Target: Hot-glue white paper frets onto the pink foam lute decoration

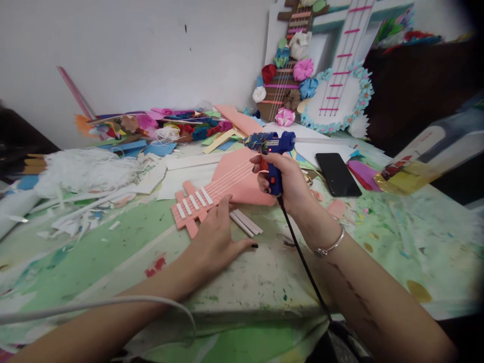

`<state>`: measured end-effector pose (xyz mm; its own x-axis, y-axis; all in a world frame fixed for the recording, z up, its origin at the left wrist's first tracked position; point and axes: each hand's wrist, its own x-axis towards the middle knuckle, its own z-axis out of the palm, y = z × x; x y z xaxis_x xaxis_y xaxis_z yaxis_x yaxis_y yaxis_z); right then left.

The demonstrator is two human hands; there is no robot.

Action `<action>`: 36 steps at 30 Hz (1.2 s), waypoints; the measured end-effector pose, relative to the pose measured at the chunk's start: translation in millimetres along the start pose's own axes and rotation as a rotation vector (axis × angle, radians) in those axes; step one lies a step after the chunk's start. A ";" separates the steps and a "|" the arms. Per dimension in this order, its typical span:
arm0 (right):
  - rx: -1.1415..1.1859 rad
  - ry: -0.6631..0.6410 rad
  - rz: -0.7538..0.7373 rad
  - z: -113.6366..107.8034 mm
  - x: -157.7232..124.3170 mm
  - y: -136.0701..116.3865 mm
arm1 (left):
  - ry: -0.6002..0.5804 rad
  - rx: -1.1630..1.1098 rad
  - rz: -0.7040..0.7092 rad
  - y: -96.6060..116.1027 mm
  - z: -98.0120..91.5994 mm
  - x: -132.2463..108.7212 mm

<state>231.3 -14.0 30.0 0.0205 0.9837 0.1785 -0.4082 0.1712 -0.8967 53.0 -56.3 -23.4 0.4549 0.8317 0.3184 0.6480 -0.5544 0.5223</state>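
Note:
My right hand (285,176) is wrapped round the handle of a blue hot glue gun (277,174), its nozzle pointing left and a clear glue stick out of its back. Beneath the gun lies a pink paper guitar (236,176) with pale strings and several white strips across its neck. My left hand (215,227) rests beside the guitar's neck, fingers extended and thumb spread apart; its fingertips reach the guitar's edge. Whether they press on it I cannot tell. Close to that thumb, a few rolled white paper sticks (245,223) lie on the table.
Two decorated paper guitars, one with flowers (287,75) and one white (333,96), lean against the wall. A black phone (338,174) and a bottle of yellow liquid (412,171) stand right. Shredded white paper (91,171) heaps left. The gun's black cord (302,257) crosses the table's front edge.

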 end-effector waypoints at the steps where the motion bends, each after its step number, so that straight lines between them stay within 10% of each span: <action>1: 0.001 -0.001 0.000 -0.2 0.1 0.0 | -0.001 -0.011 0.008 -1.4 -1.8 -1.1; 36: -0.039 0.008 -0.014 2.2 -2.1 -1.5 | 0.057 0.174 0.100 4.7 -0.3 -1.5</action>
<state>229.9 -16.5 31.9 0.0333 0.9817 0.1876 -0.3719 0.1864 -0.9094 55.2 -60.1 -21.2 0.4898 0.7700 0.4088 0.6994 -0.6270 0.3430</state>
